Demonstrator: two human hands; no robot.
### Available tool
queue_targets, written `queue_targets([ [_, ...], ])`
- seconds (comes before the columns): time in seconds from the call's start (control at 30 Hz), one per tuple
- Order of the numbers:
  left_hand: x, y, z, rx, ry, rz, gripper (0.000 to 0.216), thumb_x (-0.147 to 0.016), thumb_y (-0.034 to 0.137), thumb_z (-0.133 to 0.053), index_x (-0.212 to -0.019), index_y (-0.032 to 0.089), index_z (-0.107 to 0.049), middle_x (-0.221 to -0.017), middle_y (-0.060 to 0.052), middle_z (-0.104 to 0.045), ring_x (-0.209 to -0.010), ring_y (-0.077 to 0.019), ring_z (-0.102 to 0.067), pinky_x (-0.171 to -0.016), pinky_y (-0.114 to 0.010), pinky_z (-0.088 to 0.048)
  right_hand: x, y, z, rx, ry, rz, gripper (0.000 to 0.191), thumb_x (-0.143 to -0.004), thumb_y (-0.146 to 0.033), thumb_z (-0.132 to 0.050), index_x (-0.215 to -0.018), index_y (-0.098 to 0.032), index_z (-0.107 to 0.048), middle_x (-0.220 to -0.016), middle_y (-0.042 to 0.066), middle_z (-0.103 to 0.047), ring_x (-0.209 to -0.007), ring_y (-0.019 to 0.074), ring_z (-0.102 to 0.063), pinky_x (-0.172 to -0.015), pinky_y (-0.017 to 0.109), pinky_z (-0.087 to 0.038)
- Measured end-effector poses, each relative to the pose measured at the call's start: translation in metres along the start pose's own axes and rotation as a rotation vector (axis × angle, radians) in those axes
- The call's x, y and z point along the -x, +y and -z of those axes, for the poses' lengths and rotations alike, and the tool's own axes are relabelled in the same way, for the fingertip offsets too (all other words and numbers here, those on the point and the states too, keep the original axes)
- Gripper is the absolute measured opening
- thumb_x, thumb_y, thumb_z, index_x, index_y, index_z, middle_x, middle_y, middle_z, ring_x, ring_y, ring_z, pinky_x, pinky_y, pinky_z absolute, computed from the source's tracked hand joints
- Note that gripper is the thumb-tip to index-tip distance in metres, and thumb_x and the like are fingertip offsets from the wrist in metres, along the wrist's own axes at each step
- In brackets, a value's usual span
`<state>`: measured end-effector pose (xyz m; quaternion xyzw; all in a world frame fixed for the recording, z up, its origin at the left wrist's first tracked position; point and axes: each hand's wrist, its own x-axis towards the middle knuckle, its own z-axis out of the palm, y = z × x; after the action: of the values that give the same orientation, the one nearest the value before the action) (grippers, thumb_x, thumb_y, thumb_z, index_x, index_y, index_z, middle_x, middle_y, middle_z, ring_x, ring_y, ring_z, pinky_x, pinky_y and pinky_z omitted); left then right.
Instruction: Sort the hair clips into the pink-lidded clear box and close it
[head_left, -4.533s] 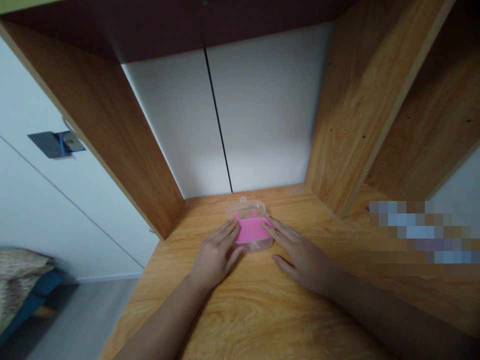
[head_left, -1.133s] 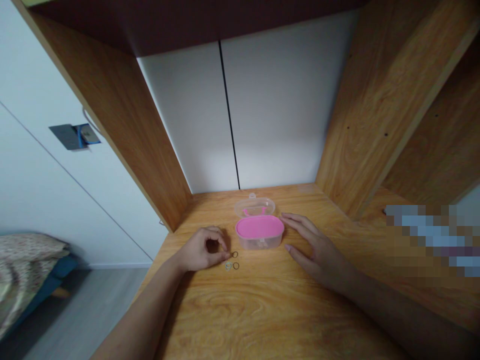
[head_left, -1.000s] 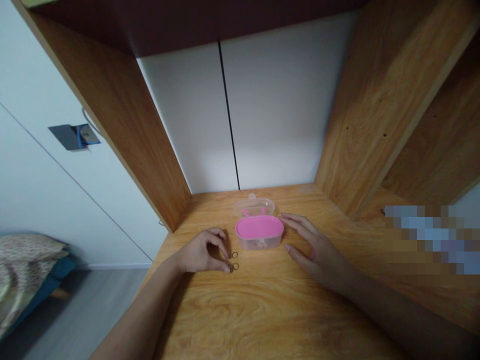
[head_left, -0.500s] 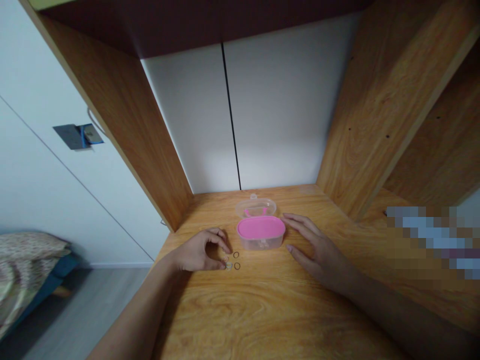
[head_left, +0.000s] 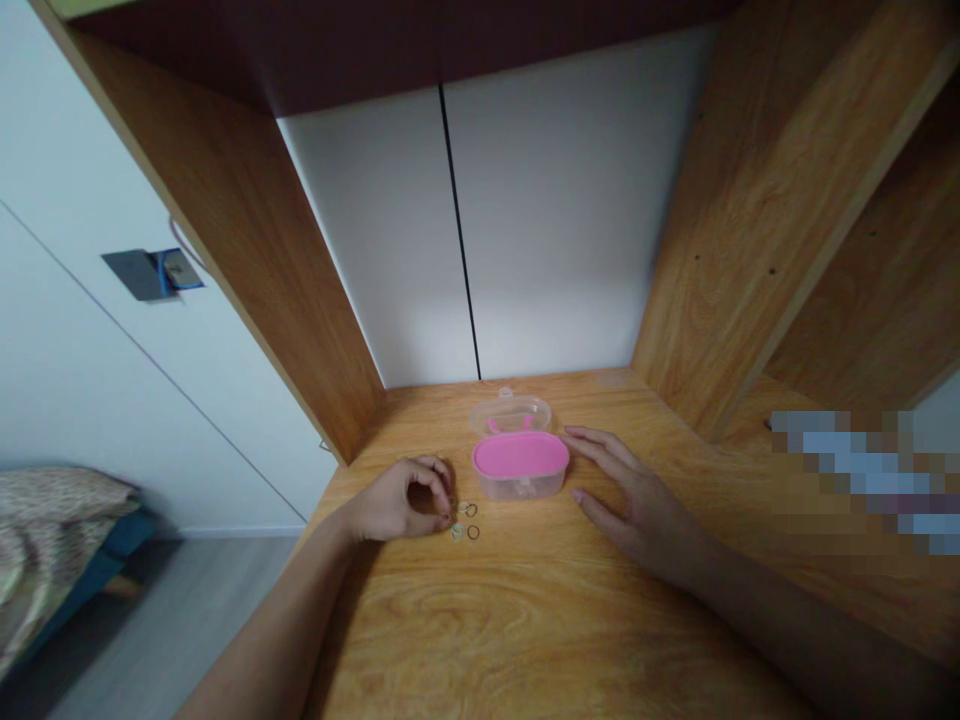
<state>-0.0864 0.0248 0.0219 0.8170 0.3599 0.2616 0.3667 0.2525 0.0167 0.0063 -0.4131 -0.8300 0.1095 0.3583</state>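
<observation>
From the head view, I see my left grip (head_left: 399,500) low over the table (head_left: 480,620), thumb and fingertips curled close together just left of a few small rings; I cannot tell whether anything is pinched between them. The upper dark ring (head_left: 471,510) lies just right of my fingertips, and the lower dark ring (head_left: 473,533) lies nearer me, below it. The pale ring (head_left: 457,532) sits to the left of the lower one, right by my thumb; a pale bit also shows between my fingertips and the upper dark ring, too small to make out. My right grip (head_left: 628,497) is relaxed with the fingers spread, beside the right end of the box (head_left: 520,487), and I cannot tell if a fingertip touches it. Counting up: two dark rings, at least one pale ring, one clear box with one pink tray (head_left: 520,456) in its top, and one clear lid (head_left: 510,408) tipped back behind it, with two bits of pink showing there. Behind these stands a white panel (head_left: 555,230) with one black line, between two wooden sides.
</observation>
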Motion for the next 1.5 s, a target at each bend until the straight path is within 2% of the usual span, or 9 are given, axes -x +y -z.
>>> queue_targets([
  [0.2, -0.001, 0.003, -0.002, 0.001, 0.005, -0.033, 0.015, -0.076, 0.024, -0.073, -0.069, 0.015, -0.062, -0.083, -0.006, -0.063, -0.081, -0.0165, -0.059, -0.076, -0.03, -0.049, 0.0, 0.0, 0.0, -0.003, -0.004, 0.003, 0.055, -0.088, -0.02, -0.054, -0.142, -0.027, -0.044, -0.144, 0.01, -0.047, -0.136, 0.0293, -0.044, -0.114, 0.054, -0.039],
  [0.47, -0.003, 0.001, -0.008, -0.177, 0.091, 0.099, 0.02, -0.073, 0.026, -0.074, -0.087, 0.016, -0.064, -0.086, -0.004, -0.064, -0.079, -0.0162, -0.057, -0.072, -0.027, -0.046, -0.001, -0.002, 0.001, -0.012, -0.015, -0.001, 0.055, -0.088, -0.02, -0.055, -0.141, -0.028, -0.045, -0.144, 0.01, -0.047, -0.136, 0.0292, -0.045, -0.114, 0.053, -0.039],
  [0.7, -0.009, -0.003, -0.015, -0.297, 0.098, 0.025, 0.007, -0.077, 0.023, -0.07, -0.077, 0.017, -0.067, -0.079, -0.004, -0.065, -0.077, -0.0164, -0.057, -0.074, -0.028, -0.045, -0.001, -0.002, 0.001, -0.008, -0.022, -0.005, 0.054, -0.089, -0.021, -0.054, -0.141, -0.028, -0.045, -0.143, 0.011, -0.047, -0.135, 0.0293, -0.045, -0.114, 0.053, -0.039],
  [0.83, -0.008, -0.007, -0.015, -0.263, 0.114, 0.03, 0.011, -0.079, 0.023, -0.069, -0.071, 0.017, -0.065, -0.077, -0.004, -0.065, -0.076, -0.0157, -0.058, -0.074, -0.028, -0.045, 0.0, 0.0, -0.001, -0.006, -0.023, -0.002, 0.054, -0.089, -0.021, -0.054, -0.142, -0.028, -0.044, -0.144, 0.01, -0.046, -0.136, 0.029, -0.044, -0.114, 0.053, -0.038],
  [1.03, -0.006, -0.006, -0.011, -0.196, 0.105, 0.055, 0.01, -0.08, 0.022, -0.067, -0.072, 0.016, -0.067, -0.078, -0.005, -0.066, -0.074, -0.0153, -0.059, -0.068, -0.026, -0.045, 0.0, 0.0, 0.0, -0.02, -0.003, 0.005, 0.055, -0.088, -0.021, -0.056, -0.141, -0.029, -0.046, -0.143, 0.009, -0.049, -0.135, 0.0292, -0.047, -0.114, 0.053, -0.04],
  [1.17, -0.006, -0.005, -0.009, -0.256, 0.167, 0.039, 0.003, -0.078, 0.016, -0.065, -0.076, 0.016, -0.068, -0.079, -0.005, -0.066, -0.077, -0.0169, -0.059, -0.073, -0.028, -0.046, 0.0, 0.0, 0.0, -0.014, -0.002, 0.004, 0.055, -0.088, -0.02, -0.055, -0.141, -0.029, -0.046, -0.143, 0.009, -0.048, -0.136, 0.0291, -0.045, -0.114, 0.052, -0.039],
  [1.27, -0.007, -0.003, -0.01, -0.285, 0.173, 0.001, 0.008, -0.077, 0.013, -0.064, -0.083, 0.017, -0.069, -0.085, -0.006, -0.067, -0.083, -0.0185, -0.06, -0.078, -0.031, -0.045, 0.0, 0.0, 0.0, -0.013, -0.017, -0.004, 0.055, -0.089, -0.021, -0.054, -0.142, -0.029, -0.044, -0.144, 0.009, -0.047, -0.137, 0.0282, -0.044, -0.115, 0.051, -0.039],
  [1.37, -0.009, 0.001, -0.014, -0.308, 0.137, -0.037, 0.004, -0.078, 0.02, -0.069, -0.082, 0.018, -0.07, -0.087, -0.006, -0.066, -0.085, -0.0192, -0.059, -0.081, -0.032, -0.044, -0.001, 0.0, 0.0, -0.014, -0.022, -0.013, 0.054, -0.089, -0.021, -0.055, -0.142, -0.029, -0.044, -0.144, 0.009, -0.047, -0.137, 0.028, -0.043, -0.115, 0.051, -0.038],
  [1.5, -0.011, 0.002, -0.021, -0.348, 0.141, -0.049, 0.011, -0.076, 0.029, -0.075, -0.078, 0.019, -0.071, -0.088, -0.006, -0.063, -0.086, -0.0201, -0.058, -0.082, -0.033, -0.043, -0.001, 0.0, 0.0, -0.013, -0.031, -0.012, 0.055, -0.09, -0.021, -0.054, -0.143, -0.028, -0.042, -0.146, 0.009, -0.045, -0.137, 0.028, -0.042, -0.116, 0.052, -0.037],
])
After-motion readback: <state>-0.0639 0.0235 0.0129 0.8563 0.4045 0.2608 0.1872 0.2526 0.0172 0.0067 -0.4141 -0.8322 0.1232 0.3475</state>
